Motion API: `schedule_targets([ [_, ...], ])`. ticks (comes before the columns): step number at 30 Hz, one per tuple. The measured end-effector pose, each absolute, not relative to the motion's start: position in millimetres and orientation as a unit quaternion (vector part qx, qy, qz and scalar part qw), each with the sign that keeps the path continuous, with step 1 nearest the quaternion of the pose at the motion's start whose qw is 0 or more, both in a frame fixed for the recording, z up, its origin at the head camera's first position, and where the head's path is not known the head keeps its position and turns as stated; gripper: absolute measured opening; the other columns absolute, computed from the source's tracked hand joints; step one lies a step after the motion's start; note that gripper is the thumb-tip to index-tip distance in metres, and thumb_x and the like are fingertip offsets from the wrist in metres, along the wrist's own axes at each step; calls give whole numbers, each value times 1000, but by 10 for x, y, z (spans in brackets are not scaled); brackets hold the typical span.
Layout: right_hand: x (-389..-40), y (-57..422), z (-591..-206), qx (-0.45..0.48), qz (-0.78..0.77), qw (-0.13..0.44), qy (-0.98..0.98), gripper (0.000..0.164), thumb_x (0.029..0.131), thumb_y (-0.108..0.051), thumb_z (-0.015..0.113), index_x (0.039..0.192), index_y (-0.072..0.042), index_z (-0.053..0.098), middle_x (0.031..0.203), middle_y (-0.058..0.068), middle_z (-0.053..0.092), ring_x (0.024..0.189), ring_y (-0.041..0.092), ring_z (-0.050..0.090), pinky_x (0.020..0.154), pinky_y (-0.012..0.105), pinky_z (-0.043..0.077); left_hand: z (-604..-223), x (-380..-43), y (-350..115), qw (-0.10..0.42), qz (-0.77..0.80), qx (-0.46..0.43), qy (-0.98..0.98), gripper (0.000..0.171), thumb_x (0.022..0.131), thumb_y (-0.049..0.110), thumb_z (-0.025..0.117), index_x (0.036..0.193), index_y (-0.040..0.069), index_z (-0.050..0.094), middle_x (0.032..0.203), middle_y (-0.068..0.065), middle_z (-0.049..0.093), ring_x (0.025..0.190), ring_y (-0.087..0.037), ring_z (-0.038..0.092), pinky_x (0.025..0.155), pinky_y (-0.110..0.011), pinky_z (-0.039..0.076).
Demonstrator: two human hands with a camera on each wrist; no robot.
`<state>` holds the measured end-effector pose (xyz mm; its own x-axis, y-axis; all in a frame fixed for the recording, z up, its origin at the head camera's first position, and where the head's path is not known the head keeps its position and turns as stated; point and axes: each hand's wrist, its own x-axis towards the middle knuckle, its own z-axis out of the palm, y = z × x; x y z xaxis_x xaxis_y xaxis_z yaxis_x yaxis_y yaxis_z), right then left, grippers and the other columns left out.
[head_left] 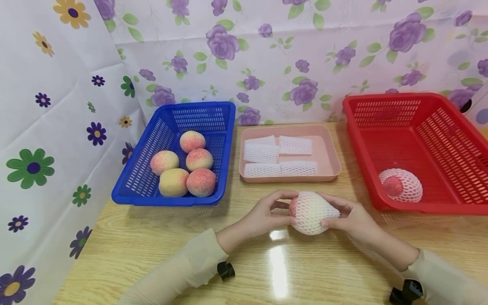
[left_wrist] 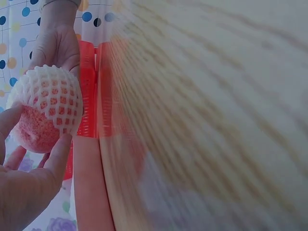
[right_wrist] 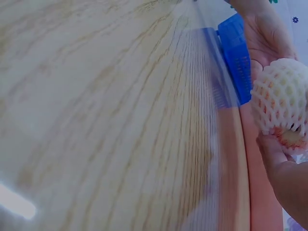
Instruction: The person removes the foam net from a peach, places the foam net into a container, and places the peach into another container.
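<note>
Both hands hold one peach (left_wrist: 36, 131) between them, most of it inside a white foam net sleeve (head_left: 310, 214). My left hand (head_left: 268, 214) grips the bare pink end with thumb and fingers. At the opposite end, my right hand (head_left: 350, 216) pinches the narrowed part of the sleeve. In the left wrist view the bare end shows past the net's edge; in the right wrist view a smaller patch of peach (right_wrist: 291, 138) shows at the sleeve's other opening. Behind the hands, several flat foam sleeves (head_left: 261, 152) lie in a pink tray (head_left: 334, 169).
A blue basket (head_left: 171, 202) with several bare peaches (head_left: 201, 182) stands at the left. On the right, a red basket (head_left: 415, 207) holds one peach in a foam net (head_left: 409, 186). Wooden table (head_left: 320, 271) lies under the hands; a flowered cloth (head_left: 267, 55) hangs behind.
</note>
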<state>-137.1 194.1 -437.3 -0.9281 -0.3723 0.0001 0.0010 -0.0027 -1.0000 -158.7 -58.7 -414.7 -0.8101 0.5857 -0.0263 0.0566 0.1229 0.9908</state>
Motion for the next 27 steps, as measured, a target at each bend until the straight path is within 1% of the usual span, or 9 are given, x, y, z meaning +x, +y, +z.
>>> schedule_targets([
  [3,-1365,1939,-4367,-118,-706,121,688,60,76,8,72,129,-16,60,116,-18,64,95,1,62,78,20,56,-4152,-1605,-560,210,629,215,717,57,80,-2,72,132,10,52,135,-8,51,114,-25,56,88,-25,54],
  [7,-1354,1920,-4352,-105,-722,106,676,60,73,10,73,123,-22,65,112,-16,67,91,2,63,75,20,57,-4126,-1623,-539,208,643,209,707,59,78,-5,73,132,8,52,135,-11,50,114,-29,55,86,-27,55],
  [10,-1346,1907,-4345,-96,-727,99,672,59,73,10,74,123,-21,66,110,-15,68,90,2,64,74,20,57,-4110,-1630,-532,210,649,207,702,61,77,-7,73,132,7,52,135,-12,48,114,-29,54,86,-27,55],
  [14,-1347,1892,-4342,-78,-733,97,668,57,72,9,75,122,-18,66,109,-14,69,89,3,63,74,20,57,-4122,-1640,-522,196,648,211,706,64,74,-8,75,131,9,51,134,-9,49,110,-23,55,89,-33,55],
  [17,-1339,1859,-4324,-59,-745,94,658,56,71,10,76,120,-17,68,107,-12,70,88,3,63,73,21,57,-4123,-1649,-520,181,644,213,712,65,73,-7,77,130,11,51,134,-7,50,108,-20,56,91,-35,54],
  [21,-1316,1800,-4281,-23,-757,86,648,54,71,10,76,115,-18,70,101,-10,72,83,3,64,69,20,57,-4111,-1657,-530,168,638,207,722,67,71,-5,78,130,12,51,131,-8,52,109,-20,55,92,-32,53],
  [27,-1303,1751,-4240,11,-740,80,667,43,73,5,77,107,-21,74,92,-9,73,78,4,62,65,20,57,-4097,-1649,-553,164,635,185,732,69,70,-3,80,131,13,51,126,-12,56,107,-18,56,92,-31,53],
])
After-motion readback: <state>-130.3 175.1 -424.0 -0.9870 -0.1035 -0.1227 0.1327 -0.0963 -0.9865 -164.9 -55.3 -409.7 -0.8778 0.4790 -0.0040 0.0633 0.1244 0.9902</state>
